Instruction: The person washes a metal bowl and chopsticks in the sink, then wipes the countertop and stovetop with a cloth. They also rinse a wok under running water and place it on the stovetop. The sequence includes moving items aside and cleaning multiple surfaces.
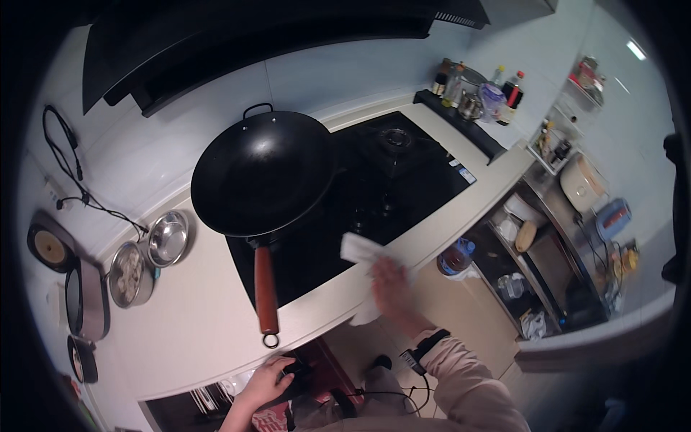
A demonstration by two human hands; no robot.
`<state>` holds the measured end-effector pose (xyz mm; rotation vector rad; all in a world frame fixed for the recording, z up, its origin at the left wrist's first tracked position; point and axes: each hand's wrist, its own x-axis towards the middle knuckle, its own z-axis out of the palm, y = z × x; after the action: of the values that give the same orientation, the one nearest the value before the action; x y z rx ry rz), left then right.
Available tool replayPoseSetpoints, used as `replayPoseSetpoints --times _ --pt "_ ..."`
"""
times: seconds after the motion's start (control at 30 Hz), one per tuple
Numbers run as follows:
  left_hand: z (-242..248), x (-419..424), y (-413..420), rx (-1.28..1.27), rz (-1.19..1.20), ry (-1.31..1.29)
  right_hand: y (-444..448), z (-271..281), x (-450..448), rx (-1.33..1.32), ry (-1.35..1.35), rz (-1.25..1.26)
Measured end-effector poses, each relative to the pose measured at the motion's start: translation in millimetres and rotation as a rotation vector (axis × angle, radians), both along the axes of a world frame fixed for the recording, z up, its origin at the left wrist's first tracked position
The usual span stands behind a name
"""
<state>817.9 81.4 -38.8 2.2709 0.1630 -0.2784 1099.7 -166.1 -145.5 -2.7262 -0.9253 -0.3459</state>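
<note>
My right hand (pixel 392 286), slightly blurred, holds a white cloth or paper sheet (pixel 360 249) at the front rim of the counter. One part of the sheet reaches onto the black glass gas hob (pixel 324 264); another hangs below the counter edge. My left hand (pixel 268 379) is below the front edge, thumb and fingers apart, beside a dark object whose kind is unclear. I see nothing gripped in it. On the hob's left burner sits a large black wok (pixel 264 173), its wooden handle (pixel 265 291) jutting over the counter edge towards me.
Two metal bowls (pixel 168 238) and several pans (pixel 86 299) stand on the left counter (pixel 178 313). Sauce bottles (pixel 456 89) line the back right. An open-fronted shelf unit (pixel 561 270) and a large bottle (pixel 454 258) are at right. The range hood (pixel 259 54) overhangs the hob.
</note>
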Motion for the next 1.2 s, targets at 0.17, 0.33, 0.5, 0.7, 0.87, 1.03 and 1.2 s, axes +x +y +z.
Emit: replayPoseSetpoints --times 0.17,0.33,0.5,0.7,0.87,1.03,1.2 --pt "4 41 -58 -0.058 -0.022 0.025 -56 13 119 0.985 0.574 -0.238" --pt "-3 50 -72 -0.016 0.069 0.062 -16 61 182 1.029 0.312 0.039" --pt "-12 72 -77 -0.033 0.152 0.092 61 61 193 -0.130 0.301 0.217" --pt "-15 114 -67 -0.168 0.321 0.226 126 46 252 -0.198 0.577 0.229" --pt "-5 135 -65 -0.147 0.310 0.177 157 38 284 -0.178 0.428 0.089" --pt "6 155 -69 -0.147 0.297 0.196 148 35 273 -0.268 0.348 0.122" --pt "10 173 -80 -0.076 0.288 0.124 122 47 260 -0.545 0.281 0.098"
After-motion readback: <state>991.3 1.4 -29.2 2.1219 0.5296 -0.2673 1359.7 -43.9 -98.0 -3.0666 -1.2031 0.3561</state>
